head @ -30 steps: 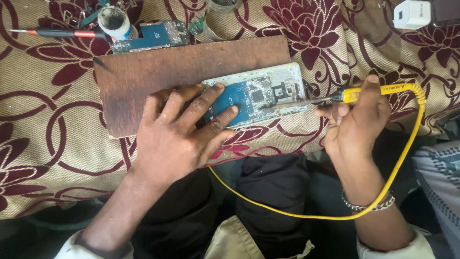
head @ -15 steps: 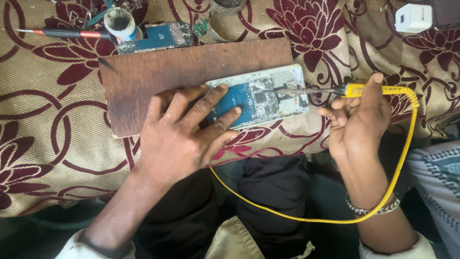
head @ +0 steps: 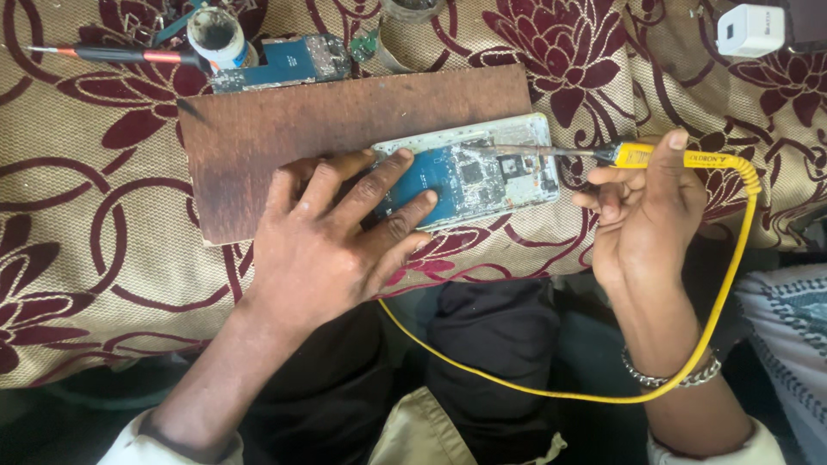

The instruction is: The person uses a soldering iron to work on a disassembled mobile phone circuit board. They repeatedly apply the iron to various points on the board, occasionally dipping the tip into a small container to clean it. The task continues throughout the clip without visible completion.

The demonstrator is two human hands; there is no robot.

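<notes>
Soldering is the step in hand, I judge: my right hand (head: 642, 202), fingers clamped on the yellow-handled iron with its yellow cord (head: 668, 158), holds the metal tip on the opened phone's blue circuit board (head: 469, 172). That board lies on the brown wooden slab (head: 345, 129) over the floral cloth (head: 86, 258), pinned by my left hand (head: 332, 237), fingers spread flat, gripping nothing. Any next touch calls for a steady tip.
</notes>
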